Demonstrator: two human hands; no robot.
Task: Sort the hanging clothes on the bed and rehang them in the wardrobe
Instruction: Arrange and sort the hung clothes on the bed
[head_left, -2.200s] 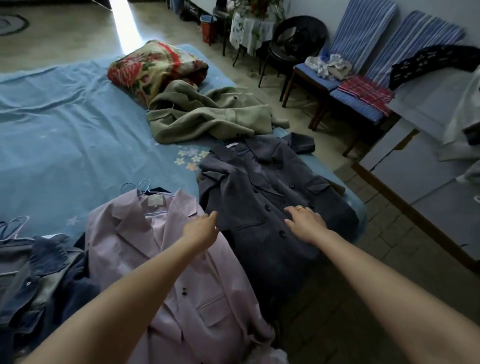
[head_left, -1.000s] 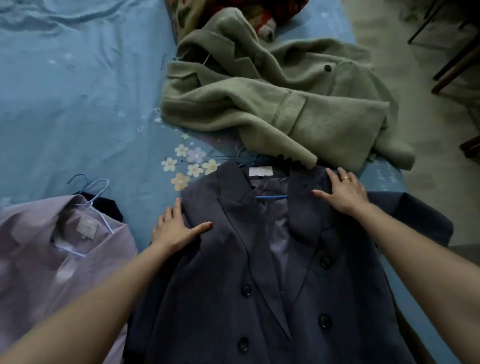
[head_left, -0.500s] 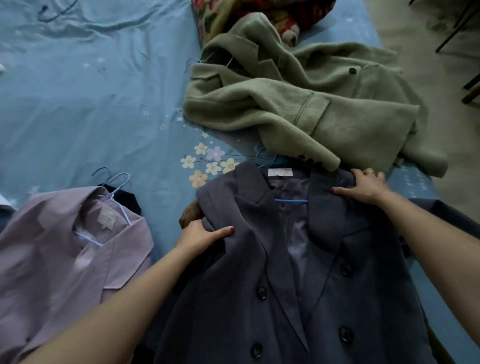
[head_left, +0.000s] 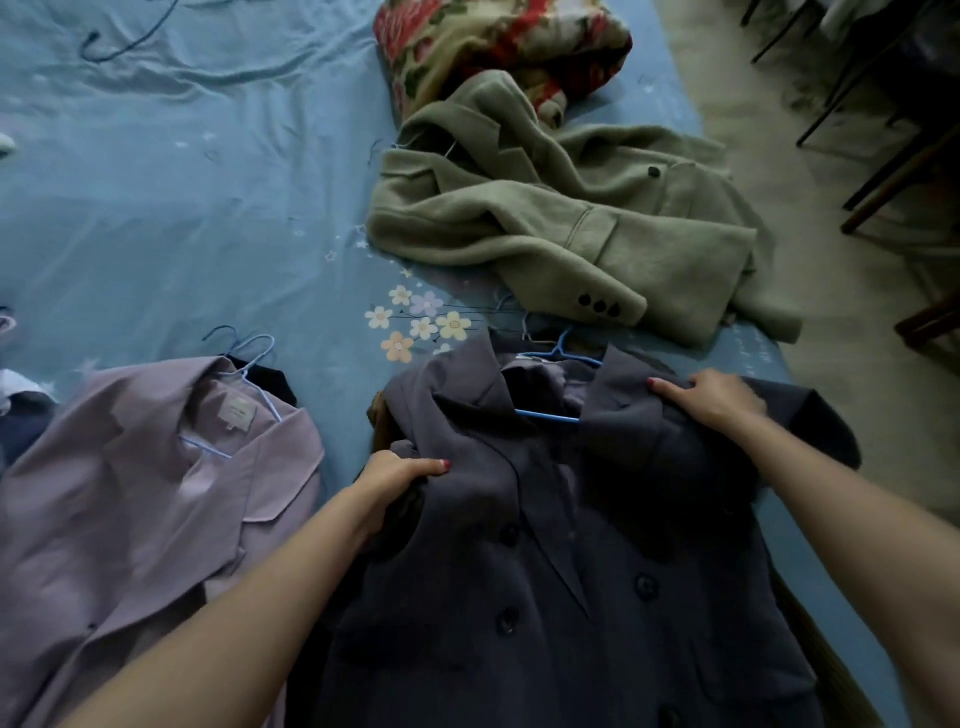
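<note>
Near the bed's (head_left: 156, 171) right edge, at its near end, a dark grey jacket (head_left: 545, 597) lies front-up on a blue hanger (head_left: 558, 358), w/ 2 bare hands clamped on its shoulders. Left hand (head_left: 400, 470) has fingers curled under the left shoulder fabric, thumb w/ red nail pressed on top, bunching the cloth. Right hand (head_left: 711, 397) grips the right shoulder the same way, thumb pointing toward the collar. Jacket's lapels are open, hanger's bar showing across the neck, hook lying toward the far side. 4 dark buttons visible down the front.

Just left of it on the bed, a lilac jacket (head_left: 135, 509) lies flat on a pale blue hanger (head_left: 254, 374), label showing inside the collar; a dark garment (head_left: 275, 384) peeks out beneath its collar. Further back along the right edge, apart from the grey jacket, a sage green coat (head_left: 571, 228) lies crumpled, cuff w/ 4 dark buttons pointing toward the near end. Behind that, touching the coat, a folded floral blanket (head_left: 493, 47) in red, cream & green. Blue sheet has a small flower print (head_left: 421, 322) between the jackets & the coat. Far left, a loose dark hanger (head_left: 124, 39) lies on the sheet. Chair legs (head_left: 883, 171) stand on the floor beyond the right edge.
</note>
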